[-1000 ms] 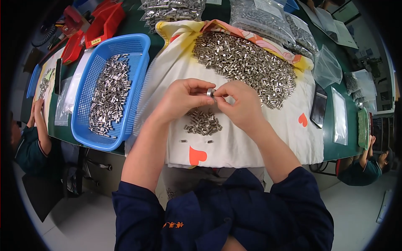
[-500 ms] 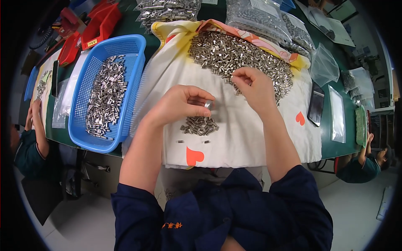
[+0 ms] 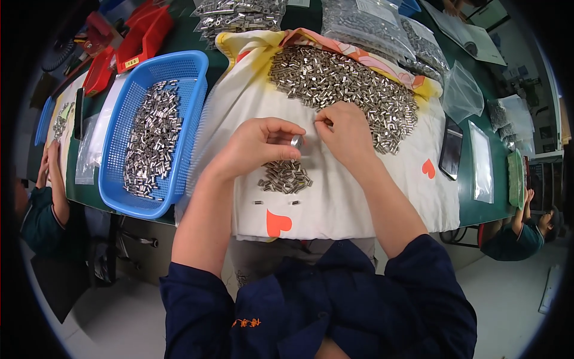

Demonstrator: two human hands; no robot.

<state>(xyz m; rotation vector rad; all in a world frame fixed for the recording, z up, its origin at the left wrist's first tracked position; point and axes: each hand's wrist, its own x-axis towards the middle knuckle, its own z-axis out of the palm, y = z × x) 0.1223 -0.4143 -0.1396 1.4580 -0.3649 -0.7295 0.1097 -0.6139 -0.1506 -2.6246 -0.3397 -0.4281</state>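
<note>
My left hand [image 3: 254, 145] is closed on a round silvery metal piece [image 3: 296, 142], holding it between thumb and fingers above the cloth. Just to its right, my right hand [image 3: 348, 133] is pinched shut at the near left edge of a large pile of small metal cylinders [image 3: 335, 75]; whatever the fingertips hold is too small to make out. Below my left hand lies a small heap of the same cylinders [image 3: 286, 178], partly covered by the hand. Nearer me, a single cylinder [image 3: 258, 202] and another cylinder [image 3: 295, 203] lie apart on the white cloth [image 3: 251, 99].
A blue plastic basket [image 3: 200, 67] holding many cylinders stands to the left, with red bins [image 3: 143, 40] beyond it. Clear bags of metal parts [image 3: 365, 27] line the back. A phone [image 3: 451, 149] lies at right. Other people sit at both sides.
My right hand has moved left and slightly nearer, from the large pile toward the round piece, its fingers still pinched. My left hand has hardly moved.
</note>
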